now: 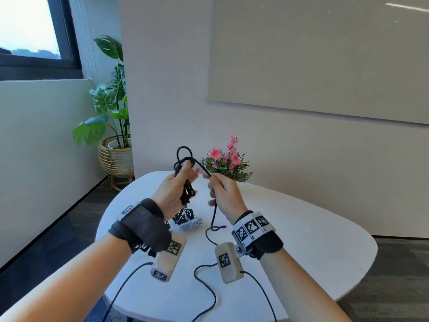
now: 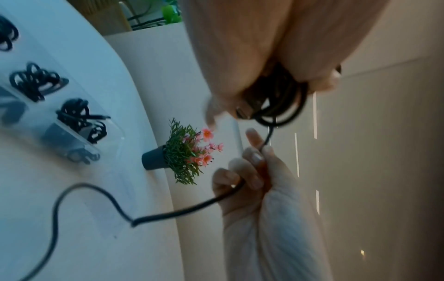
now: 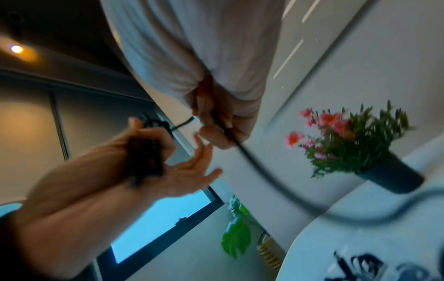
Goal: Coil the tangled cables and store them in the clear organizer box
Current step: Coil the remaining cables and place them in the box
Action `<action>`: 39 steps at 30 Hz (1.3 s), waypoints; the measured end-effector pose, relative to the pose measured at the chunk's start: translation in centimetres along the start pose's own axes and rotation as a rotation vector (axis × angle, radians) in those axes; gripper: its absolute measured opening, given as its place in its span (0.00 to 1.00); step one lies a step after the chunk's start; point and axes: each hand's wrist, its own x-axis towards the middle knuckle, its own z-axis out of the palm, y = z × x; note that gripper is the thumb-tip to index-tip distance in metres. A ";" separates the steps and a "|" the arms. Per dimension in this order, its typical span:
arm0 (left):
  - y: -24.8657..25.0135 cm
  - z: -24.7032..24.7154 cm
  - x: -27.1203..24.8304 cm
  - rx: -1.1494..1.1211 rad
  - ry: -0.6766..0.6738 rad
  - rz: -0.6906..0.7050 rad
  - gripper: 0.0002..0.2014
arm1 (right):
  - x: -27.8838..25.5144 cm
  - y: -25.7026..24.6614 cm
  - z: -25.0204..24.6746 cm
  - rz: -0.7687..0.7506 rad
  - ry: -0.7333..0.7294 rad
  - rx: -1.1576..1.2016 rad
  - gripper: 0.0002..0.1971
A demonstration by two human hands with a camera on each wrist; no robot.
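Note:
A black cable is partly wound into a coil (image 1: 185, 166) of several loops, and my left hand (image 1: 175, 188) holds it raised above the table, thumb over the loops. In the left wrist view the coil (image 2: 281, 102) hangs under that hand. My right hand (image 1: 224, 191) is close beside it on the right and pinches the free strand (image 1: 204, 169) that leads off the coil. The loose tail (image 1: 214, 217) drops from the right fist onto the table. The clear organizer box (image 1: 189, 225) sits on the table below my left wrist, with coiled black cables (image 2: 77, 116) in its compartments.
A small dark pot of pink flowers (image 1: 226, 162) stands at the far edge of the white round table (image 1: 301, 240), just behind my hands. Thin black leads (image 1: 205, 282) from the wrist cameras trail over the near side. A large potted plant (image 1: 113, 126) stands on the floor at left.

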 end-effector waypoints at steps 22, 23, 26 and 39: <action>1.1 -0.5 2.9 0.678 0.092 0.095 0.14 | 0.8 -5.0 -2.5 -0.250 -0.273 -0.517 0.07; 1.1 -0.6 2.7 0.675 0.075 0.083 0.16 | 1.0 -5.1 -2.8 -0.226 -0.276 -0.477 0.06; 1.4 -0.7 2.1 0.517 0.041 0.053 0.24 | 1.3 -5.2 -3.0 -0.183 -0.215 -0.401 0.09; 1.0 0.0 1.2 0.559 -0.101 0.217 0.12 | 2.7 -3.1 -1.3 -0.431 0.075 -0.556 0.14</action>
